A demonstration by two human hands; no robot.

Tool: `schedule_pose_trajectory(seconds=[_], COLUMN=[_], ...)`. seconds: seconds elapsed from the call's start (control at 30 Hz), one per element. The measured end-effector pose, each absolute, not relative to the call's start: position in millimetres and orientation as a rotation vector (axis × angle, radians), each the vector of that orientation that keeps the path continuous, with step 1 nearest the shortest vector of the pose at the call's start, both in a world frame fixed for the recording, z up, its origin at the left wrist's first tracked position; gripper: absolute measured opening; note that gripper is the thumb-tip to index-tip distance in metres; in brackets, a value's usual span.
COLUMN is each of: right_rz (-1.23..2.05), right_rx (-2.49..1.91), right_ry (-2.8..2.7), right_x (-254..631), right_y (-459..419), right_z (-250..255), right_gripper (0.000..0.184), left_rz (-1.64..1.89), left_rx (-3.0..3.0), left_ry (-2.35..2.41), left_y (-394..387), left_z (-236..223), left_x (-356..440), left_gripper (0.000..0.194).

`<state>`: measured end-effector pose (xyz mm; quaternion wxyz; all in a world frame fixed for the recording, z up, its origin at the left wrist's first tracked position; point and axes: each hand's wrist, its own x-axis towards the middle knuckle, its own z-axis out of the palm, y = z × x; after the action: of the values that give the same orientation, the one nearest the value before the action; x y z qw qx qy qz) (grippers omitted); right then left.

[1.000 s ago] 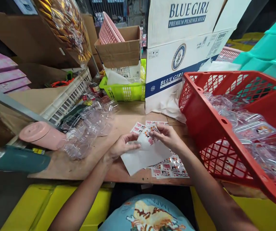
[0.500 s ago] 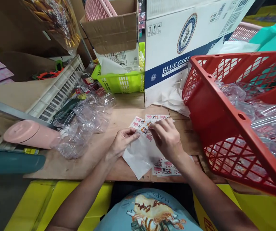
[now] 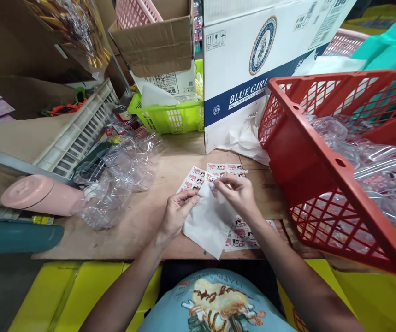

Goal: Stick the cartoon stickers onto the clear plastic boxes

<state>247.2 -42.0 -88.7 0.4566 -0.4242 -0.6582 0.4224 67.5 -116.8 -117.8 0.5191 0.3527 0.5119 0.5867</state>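
A white sticker backing sheet (image 3: 207, 221) hangs slanted between my hands, its blank face toward me. My left hand (image 3: 180, 210) is closed, pinching the sheet's left edge between thumb and fingers. Above it, my right hand (image 3: 235, 193) pinches at the sheet's upper edge; whether a loose sticker is also between those fingertips I cannot make out. Behind the sheet, printed sticker sheets (image 3: 227, 167) with cat pictures and pink lettering lie on the wooden table (image 3: 142, 230). More cat sticker sheets (image 3: 241, 242) lie under my right wrist, partly covered.
At right, a red basket (image 3: 287, 157) holds clear plastic containers (image 3: 387, 173). More clear containers (image 3: 109, 193) lie at left beside a pink bottle (image 3: 42, 193). A white carton (image 3: 235, 60) and a lime-green basket (image 3: 170, 115) stand at the back.
The backing sheet has shifted slightly right, and its printed upper part no longer shows between my hands. My right hand has turned, its fingertips now at the upper edge. The view has shifted slightly.
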Motion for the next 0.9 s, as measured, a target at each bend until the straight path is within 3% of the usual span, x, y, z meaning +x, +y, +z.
schedule_pose_trajectory(seconds=[0.2,0.37,0.5,0.6,0.77,0.9], right_rz=[0.623,0.292,0.363,0.703,1.14,0.946], right_rx=[-0.959,-0.684,-0.683,-0.783,-0.847,-0.849], right_ry=[-1.428,-1.754,-1.763,-1.613,-1.305,-1.355], right_x=[270,263,268,270,250,247], right_y=[-39,-55,-56,-55,-66,-70], right_z=[-65,-59,-69,-77,-89,-80], right_gripper=[0.014,0.009,0.01,0.012,0.024,0.016], left_rz=[1.464,1.108,1.182,1.382,1.68,1.673], left_rx=[1.306,0.918,0.66,0.561,0.635,1.323], left_ry=[1.733,0.934,0.801,0.834,0.938,1.325], left_y=[-115,-115,-107,-101,-104,-114], left_z=[-101,-63,-60,-66,-70,-75], left_x=[58,99,108,105,115,101], left_gripper=[0.036,0.067,0.031,0.021,0.015,0.032])
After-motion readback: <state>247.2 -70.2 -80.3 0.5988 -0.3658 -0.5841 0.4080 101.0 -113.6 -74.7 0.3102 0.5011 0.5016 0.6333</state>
